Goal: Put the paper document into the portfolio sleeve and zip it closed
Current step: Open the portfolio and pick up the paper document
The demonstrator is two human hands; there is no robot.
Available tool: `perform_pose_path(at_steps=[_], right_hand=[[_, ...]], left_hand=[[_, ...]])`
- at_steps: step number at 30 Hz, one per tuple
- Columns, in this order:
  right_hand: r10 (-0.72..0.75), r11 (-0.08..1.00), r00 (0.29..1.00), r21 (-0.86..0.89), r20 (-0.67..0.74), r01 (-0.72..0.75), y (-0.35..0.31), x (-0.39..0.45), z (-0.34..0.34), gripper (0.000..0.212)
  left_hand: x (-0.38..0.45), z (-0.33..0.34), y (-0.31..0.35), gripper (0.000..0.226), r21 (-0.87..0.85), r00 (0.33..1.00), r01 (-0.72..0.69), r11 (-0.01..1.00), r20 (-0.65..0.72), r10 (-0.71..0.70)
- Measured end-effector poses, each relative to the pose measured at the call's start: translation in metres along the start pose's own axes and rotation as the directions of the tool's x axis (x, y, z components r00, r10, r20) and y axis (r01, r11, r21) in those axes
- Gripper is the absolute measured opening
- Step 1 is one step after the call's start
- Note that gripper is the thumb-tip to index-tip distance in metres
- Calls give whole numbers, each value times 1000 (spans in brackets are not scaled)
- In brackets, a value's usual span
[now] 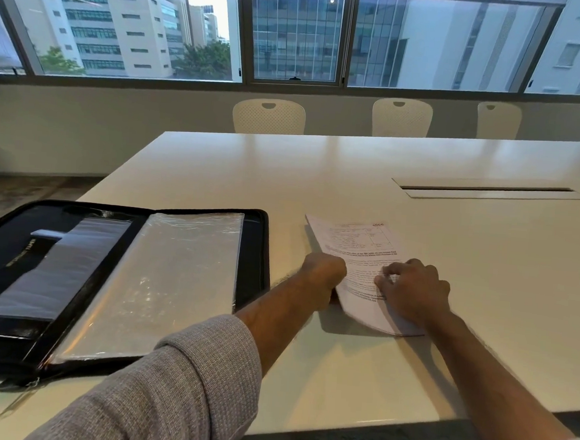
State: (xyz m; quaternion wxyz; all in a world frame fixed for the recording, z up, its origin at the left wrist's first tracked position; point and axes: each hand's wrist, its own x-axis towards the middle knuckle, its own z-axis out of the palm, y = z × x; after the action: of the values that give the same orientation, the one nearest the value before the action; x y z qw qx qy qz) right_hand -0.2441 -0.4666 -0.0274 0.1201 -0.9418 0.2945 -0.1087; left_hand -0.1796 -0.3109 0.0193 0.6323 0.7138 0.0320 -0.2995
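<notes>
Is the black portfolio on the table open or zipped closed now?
Open. The portfolio lies spread flat, its clear sleeve and inner pockets showing.

1. The portfolio [115, 286] lies open and flat on the table [319, 173], at 9 o'clock from the hands.
2. A clear plastic sleeve [167, 287] covers its right half.
3. The paper document [365, 256] lies on the table at 3 o'clock from the portfolio, apart from it.
4. The left hand [322, 273] grips the document's left edge, which is lifted slightly.
5. The right hand [414, 290] rests on top, fingers curled.
6. Three white chairs [269, 117] stand at 12 o'clock, below the windows [294, 34].
</notes>
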Motion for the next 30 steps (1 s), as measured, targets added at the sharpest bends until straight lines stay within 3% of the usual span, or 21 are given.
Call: perform_pose_path(at_steps=[6,9,11,14,17,20,23,30], right_hand=[[32,987,999,154,40,-38,-1,4,-16,30],[89,943,996,323,5,-86,-3,10,-18,48],[158,865,987,478,22,-149,-7,14,-21,65],[203,686,962,675,182,-273,-14,17,-30,73],[-17,354,893,838,450,-416,-24,17,-40,51],[-268,145,797,840,542,-523,-40,15,-43,37],[-418,137,764,865,492,-482,-59,16,-40,38],[-468,148,764,892,443,-427,-99,28,-41,42]], left_hand=[[1,-9,3,14,44,997,-54,998,-60,56],[1,-22,7,14,39,993,-92,995,-66,94],[3,-34,10,15,45,988,-131,990,-73,134],[2,-57,13,16,14,984,-156,988,-90,157],[-2,-82,17,22,-111,983,-178,978,-56,173],[-10,-104,19,31,-182,976,-201,963,40,212],[-14,-125,22,39,-173,962,-202,964,148,229],[-7,-171,38,30,-173,962,-169,970,185,200]])
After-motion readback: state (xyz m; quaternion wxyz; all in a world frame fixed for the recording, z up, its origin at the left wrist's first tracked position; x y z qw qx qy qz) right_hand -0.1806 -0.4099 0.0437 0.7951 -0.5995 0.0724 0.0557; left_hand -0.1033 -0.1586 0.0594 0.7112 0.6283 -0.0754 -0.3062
